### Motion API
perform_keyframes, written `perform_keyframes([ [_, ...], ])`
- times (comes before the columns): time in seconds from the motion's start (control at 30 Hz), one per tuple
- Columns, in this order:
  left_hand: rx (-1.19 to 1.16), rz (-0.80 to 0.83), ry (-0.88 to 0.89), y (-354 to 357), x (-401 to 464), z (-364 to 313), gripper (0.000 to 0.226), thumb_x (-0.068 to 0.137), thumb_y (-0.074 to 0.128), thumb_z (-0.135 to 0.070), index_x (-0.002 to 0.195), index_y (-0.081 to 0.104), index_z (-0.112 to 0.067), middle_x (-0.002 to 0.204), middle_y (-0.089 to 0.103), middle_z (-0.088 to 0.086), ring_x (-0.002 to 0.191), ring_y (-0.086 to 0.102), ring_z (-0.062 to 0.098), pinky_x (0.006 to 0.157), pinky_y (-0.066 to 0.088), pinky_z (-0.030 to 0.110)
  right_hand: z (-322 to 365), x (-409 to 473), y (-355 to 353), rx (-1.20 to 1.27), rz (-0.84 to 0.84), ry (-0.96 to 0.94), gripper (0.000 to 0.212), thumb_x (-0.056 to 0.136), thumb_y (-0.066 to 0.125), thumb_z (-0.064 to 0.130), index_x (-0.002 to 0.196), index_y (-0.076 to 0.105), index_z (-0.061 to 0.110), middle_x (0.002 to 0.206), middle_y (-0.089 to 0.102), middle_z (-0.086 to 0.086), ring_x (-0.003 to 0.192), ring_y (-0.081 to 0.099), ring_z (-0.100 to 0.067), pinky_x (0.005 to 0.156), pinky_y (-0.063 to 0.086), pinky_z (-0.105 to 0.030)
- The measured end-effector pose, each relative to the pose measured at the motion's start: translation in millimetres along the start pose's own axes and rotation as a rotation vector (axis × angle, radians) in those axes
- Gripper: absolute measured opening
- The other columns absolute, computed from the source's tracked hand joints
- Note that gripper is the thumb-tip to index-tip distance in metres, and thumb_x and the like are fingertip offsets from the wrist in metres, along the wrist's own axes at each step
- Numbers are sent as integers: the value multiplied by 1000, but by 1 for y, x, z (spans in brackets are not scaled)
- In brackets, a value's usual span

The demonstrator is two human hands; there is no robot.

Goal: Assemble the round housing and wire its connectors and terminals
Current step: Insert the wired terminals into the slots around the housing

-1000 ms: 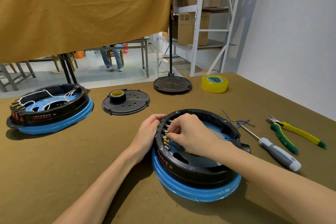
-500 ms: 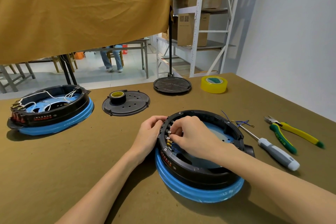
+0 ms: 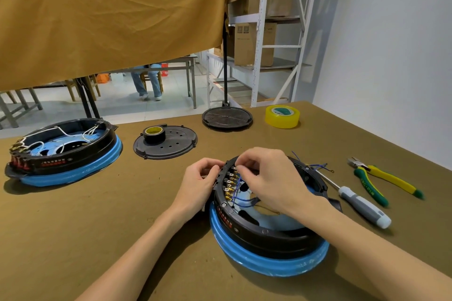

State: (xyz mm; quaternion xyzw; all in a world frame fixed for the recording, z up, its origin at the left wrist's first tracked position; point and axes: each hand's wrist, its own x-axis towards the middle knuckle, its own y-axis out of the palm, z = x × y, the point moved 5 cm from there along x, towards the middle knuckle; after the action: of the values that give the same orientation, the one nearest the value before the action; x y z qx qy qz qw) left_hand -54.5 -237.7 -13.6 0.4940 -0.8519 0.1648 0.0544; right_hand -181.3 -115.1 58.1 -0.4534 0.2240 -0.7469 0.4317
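The round housing (image 3: 266,234) lies flat near the table's (image 3: 73,227) front edge, open side up, terminal row (image 3: 230,184) facing left, where the left hand (image 3: 199,179) grips its rim and the right hand (image 3: 266,176) pinches a blue wire (image 3: 238,182).

Bright even daylight, soft shadows, wide-angle bending at edges.

Table (image 3: 73,227): 2 housings (image 3: 269,247) (image 3: 73,164), screwdriver (image 3: 362,205), pliers (image 3: 386,181).
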Motion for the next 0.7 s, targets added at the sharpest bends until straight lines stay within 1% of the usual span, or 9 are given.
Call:
perform_keyframes([
  [0.07,72,-109,92,-7,0,-20,18,103,58,-12,104,73,-22,100,74,-8,97,68,3,85,55,22,0,1,-15,291,-62,35,7,94,72,16,95,78,19,80,75,7,77,71,-9,75,58,-26],
  [0.13,26,-204,214,-12,-3,-52,19,101,60,-10,101,73,-24,97,75,-10,97,68,3,86,53,20,0,2,-28,620,-66,79,6,92,76,12,94,78,17,84,78,1,80,75,-13,78,59,-25],
  [0.23,-115,-96,369,0,-17,-99,13,99,66,-18,104,75,-25,98,77,-8,99,72,12,84,55,20,1,-1,-44,891,-47,120,15,84,81,27,96,81,18,91,77,0,84,69,-11,81,56,-24],
  [0.33,-105,34,514,19,-40,-130,16,94,69,-24,109,76,-25,102,78,-6,99,72,18,85,56,23,1,-7,-52,1069,18,125,22,79,84,32,97,82,19,86,70,-8,77,60,-15,78,53,-28],
  [0.4,-67,30,591,25,-48,-139,18,93,74,-13,109,76,-20,100,78,-7,98,73,17,84,55,20,-1,-13,-60,1102,12,113,21,79,85,30,97,82,20,82,69,-12,77,62,-19,80,55,-33],
  [0.47,-53,24,633,26,-51,-141,20,91,76,-6,108,78,-15,98,78,-8,96,75,17,84,57,23,-4,-20,-66,1076,9,86,19,82,80,26,98,81,17,84,72,-16,79,66,-22,81,57,-37],
  [0.57,-3,9,732,27,-54,-145,13,90,77,-14,103,79,-14,95,77,-11,92,75,17,81,57,23,-8,-30,-73,1059,50,42,16,88,80,19,102,80,14,89,75,-18,83,70,-25,77,58,-35],
  [0.63,52,-3,796,30,-55,-147,10,92,74,-17,101,78,-15,95,75,-12,90,74,16,78,56,22,-15,-36,-77,1045,91,9,22,89,78,18,110,78,12,94,76,-18,88,73,-28,78,59,-33],
  [0.7,84,11,816,36,-55,-144,7,95,72,-15,101,75,-14,97,71,-11,91,73,16,78,57,24,-33,-38,-88,913,5,10,21,91,75,15,113,77,15,94,78,-12,89,75,-26,79,59,-28],
])
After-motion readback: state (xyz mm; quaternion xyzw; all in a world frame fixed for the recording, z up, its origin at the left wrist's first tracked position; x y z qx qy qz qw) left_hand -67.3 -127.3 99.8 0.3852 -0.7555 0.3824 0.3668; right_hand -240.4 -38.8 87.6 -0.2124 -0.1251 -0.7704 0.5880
